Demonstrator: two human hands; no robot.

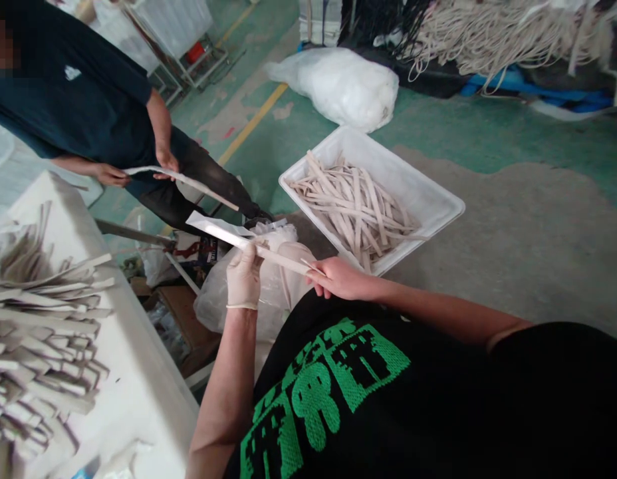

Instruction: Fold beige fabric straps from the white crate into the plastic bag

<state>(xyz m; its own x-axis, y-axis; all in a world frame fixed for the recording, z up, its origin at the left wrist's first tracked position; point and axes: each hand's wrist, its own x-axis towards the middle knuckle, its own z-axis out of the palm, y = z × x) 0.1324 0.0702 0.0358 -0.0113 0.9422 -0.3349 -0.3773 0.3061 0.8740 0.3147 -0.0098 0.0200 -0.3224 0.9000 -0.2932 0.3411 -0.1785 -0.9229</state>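
A long pale flat strip [284, 261] stretches between my two hands in front of my body. My left hand [245, 276], in a thin whitish glove, is closed around its middle. Beyond that hand, a white sheet-like piece [219, 230] covers or lies along the far end; whether it is film or paper I cannot tell. My right hand [336, 278] is bare and pinches the near end of the strip. Just past the right hand, a white plastic tub [428, 216] on the floor holds a tangle of similar strips [358, 206].
At left, a white table [143, 372] carries piles of strips [44, 359]. A co-worker [74, 93] stands opposite, holding another strip [199, 186]. Clear plastic bags [213, 293] and a cardboard box [183, 316] sit below; a stuffed white bag [348, 86] lies behind the tub.
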